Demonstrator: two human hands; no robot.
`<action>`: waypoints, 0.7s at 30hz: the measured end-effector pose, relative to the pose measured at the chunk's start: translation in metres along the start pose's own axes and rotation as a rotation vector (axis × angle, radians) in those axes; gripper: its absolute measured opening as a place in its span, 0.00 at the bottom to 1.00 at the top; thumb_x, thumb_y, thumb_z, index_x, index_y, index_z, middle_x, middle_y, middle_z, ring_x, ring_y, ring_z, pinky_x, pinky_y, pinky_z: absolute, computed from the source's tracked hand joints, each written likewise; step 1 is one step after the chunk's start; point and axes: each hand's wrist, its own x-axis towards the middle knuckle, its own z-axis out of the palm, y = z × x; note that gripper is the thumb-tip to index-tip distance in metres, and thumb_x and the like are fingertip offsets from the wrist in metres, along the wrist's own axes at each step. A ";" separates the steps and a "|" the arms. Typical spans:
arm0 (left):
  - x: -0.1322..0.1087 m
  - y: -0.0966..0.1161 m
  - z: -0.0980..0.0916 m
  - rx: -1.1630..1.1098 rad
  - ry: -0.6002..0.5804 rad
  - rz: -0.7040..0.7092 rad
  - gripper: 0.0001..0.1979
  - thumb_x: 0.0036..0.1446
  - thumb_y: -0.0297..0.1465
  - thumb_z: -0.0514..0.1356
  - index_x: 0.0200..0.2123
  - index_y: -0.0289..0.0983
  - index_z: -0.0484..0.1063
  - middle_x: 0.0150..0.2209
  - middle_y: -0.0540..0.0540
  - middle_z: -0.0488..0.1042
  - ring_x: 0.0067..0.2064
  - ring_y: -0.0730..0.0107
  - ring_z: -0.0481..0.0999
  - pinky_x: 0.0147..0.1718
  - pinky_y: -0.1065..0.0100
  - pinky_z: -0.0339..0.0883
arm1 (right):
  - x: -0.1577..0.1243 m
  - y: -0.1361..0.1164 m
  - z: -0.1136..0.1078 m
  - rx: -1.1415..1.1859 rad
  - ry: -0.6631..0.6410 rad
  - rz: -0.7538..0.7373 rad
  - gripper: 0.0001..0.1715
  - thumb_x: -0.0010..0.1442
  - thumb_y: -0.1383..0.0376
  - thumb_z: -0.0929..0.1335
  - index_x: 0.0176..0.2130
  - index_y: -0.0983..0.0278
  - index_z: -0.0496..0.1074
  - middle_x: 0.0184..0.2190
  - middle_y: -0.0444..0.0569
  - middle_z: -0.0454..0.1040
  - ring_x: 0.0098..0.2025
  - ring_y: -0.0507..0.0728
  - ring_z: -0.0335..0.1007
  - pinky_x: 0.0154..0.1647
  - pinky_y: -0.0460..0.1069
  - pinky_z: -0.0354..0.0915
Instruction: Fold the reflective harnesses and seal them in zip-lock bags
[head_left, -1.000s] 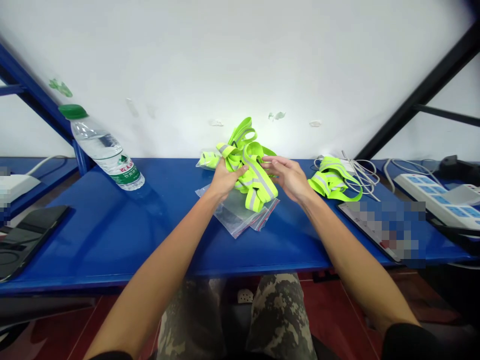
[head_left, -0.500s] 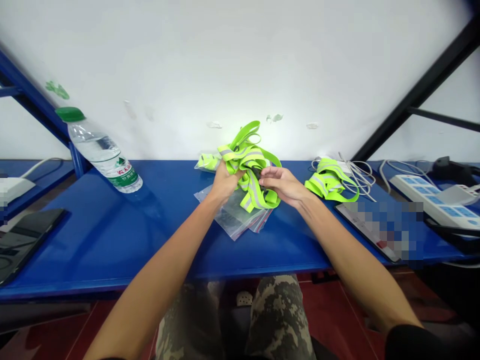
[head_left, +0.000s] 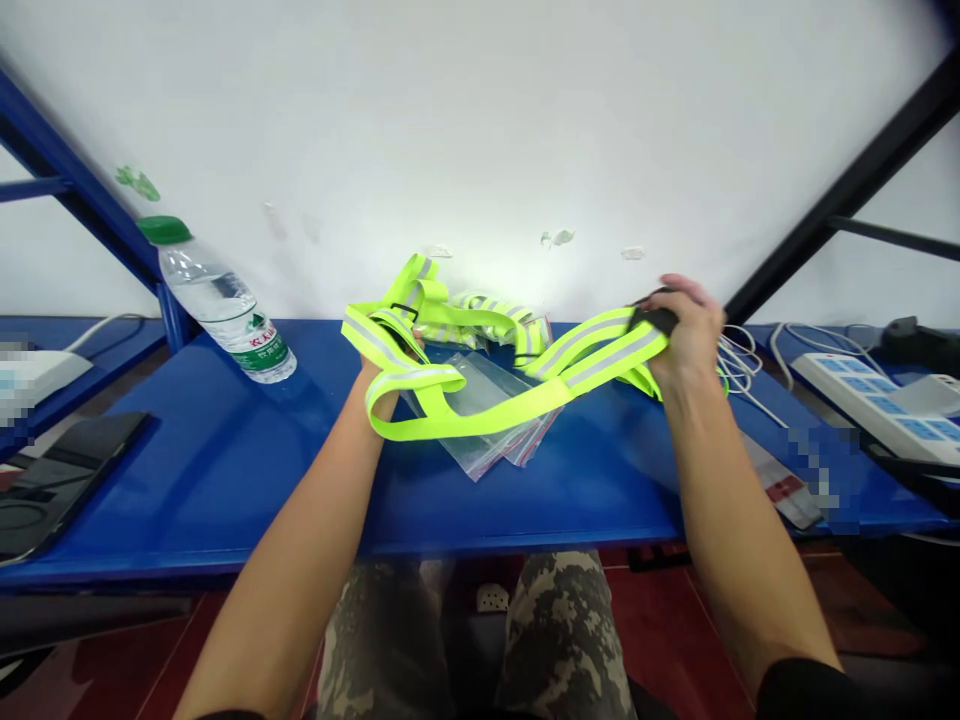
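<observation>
A neon yellow reflective strap harness (head_left: pixel 495 410) with grey stripes stretches between my two hands above the table. My left hand (head_left: pixel 382 378) is closed round its bunched straps, and the loops hide most of the fingers. Farther right, my right hand (head_left: pixel 691 330) grips the other end at a black fitting (head_left: pixel 654 320); this hand is slightly blurred. Beneath the straps lie clear zip bags (head_left: pixel 480 450). Behind them, against the wall, are bagged yellow straps (head_left: pixel 495 308). Another yellow strap bundle (head_left: pixel 641 380) is mostly hidden behind my right hand.
A water bottle (head_left: pixel 225 305) with a green cap stands at left on the blue table (head_left: pixel 300 480). A dark flat device (head_left: pixel 75 480) lies at the left edge. Rightward are white cables (head_left: pixel 739 365), a power strip (head_left: pixel 874 405) and a flat package (head_left: pixel 784 485).
My hands have moved apart, left hand leftward and right hand rightward. The harness, bunched between them before, is now drawn out. More of the bagged straps behind shows.
</observation>
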 end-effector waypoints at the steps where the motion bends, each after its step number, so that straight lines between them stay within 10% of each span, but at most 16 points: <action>1: -0.001 0.004 -0.001 0.002 0.047 -0.062 0.21 0.67 0.44 0.45 0.26 0.39 0.64 0.18 0.48 0.66 0.23 0.71 0.68 0.23 0.69 0.66 | 0.009 0.002 -0.007 -0.061 0.177 -0.065 0.13 0.48 0.59 0.69 0.37 0.55 0.68 0.30 0.49 0.72 0.40 0.66 0.73 0.43 0.63 0.69; 4: -0.015 0.012 0.009 -0.002 0.051 -0.214 0.16 0.64 0.42 0.50 0.30 0.37 0.67 0.18 0.48 0.67 0.22 0.68 0.71 0.21 0.68 0.67 | 0.019 0.008 -0.013 -0.161 0.479 -0.221 0.12 0.49 0.59 0.67 0.37 0.57 0.67 0.37 0.52 0.73 0.42 0.66 0.74 0.46 0.63 0.70; 9: -0.041 0.014 0.033 0.019 -0.195 -0.338 0.22 0.63 0.46 0.55 0.45 0.32 0.73 0.29 0.42 0.78 0.29 0.60 0.78 0.29 0.62 0.75 | -0.008 0.010 0.009 -0.393 0.173 -0.364 0.12 0.51 0.64 0.67 0.38 0.63 0.73 0.33 0.49 0.75 0.36 0.59 0.74 0.44 0.59 0.71; 14: -0.048 0.007 0.040 -0.057 -0.428 -0.348 0.26 0.64 0.47 0.53 0.57 0.37 0.70 0.41 0.42 0.81 0.40 0.58 0.81 0.37 0.61 0.77 | -0.043 -0.008 0.037 -0.646 -0.270 -0.460 0.13 0.57 0.60 0.70 0.41 0.64 0.76 0.49 0.57 0.76 0.54 0.64 0.71 0.57 0.61 0.66; 18: -0.053 0.001 0.047 -0.029 -0.536 -0.368 0.27 0.64 0.47 0.53 0.59 0.38 0.69 0.50 0.42 0.79 0.50 0.56 0.79 0.46 0.60 0.75 | -0.082 -0.024 0.075 -0.373 -0.823 -0.057 0.22 0.60 0.51 0.70 0.45 0.64 0.76 0.42 0.53 0.79 0.45 0.60 0.76 0.46 0.55 0.73; 21: -0.051 -0.004 0.048 0.099 -0.527 -0.415 0.23 0.62 0.43 0.59 0.54 0.35 0.72 0.47 0.39 0.80 0.48 0.55 0.80 0.45 0.61 0.75 | -0.091 -0.023 0.094 -0.119 -0.972 0.315 0.31 0.53 0.51 0.75 0.51 0.64 0.72 0.38 0.51 0.78 0.36 0.57 0.75 0.33 0.52 0.75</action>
